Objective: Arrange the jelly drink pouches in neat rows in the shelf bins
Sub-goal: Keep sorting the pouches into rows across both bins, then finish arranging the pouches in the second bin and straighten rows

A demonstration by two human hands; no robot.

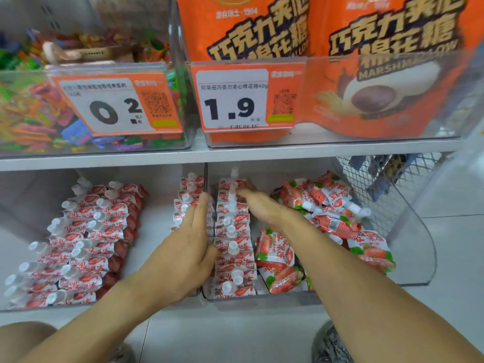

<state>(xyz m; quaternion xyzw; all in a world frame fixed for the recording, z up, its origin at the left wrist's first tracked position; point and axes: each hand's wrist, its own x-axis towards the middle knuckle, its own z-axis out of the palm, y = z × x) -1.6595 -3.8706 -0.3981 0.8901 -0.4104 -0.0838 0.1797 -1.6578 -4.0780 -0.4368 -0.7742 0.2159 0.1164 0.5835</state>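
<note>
Red-white pouch row between hands.

Jelly drink pouches in two clear bins, lower half of the frame.
Red-and-white capped pouches lie in two overlapping rows at lower left; a centre row runs front to back; green-trimmed strawberry pouches are heaped loosely at right.

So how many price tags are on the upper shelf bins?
2: the 0.2 price tag on the candy bin, the 1.9 price tag on the marshmallow bin.
</note>
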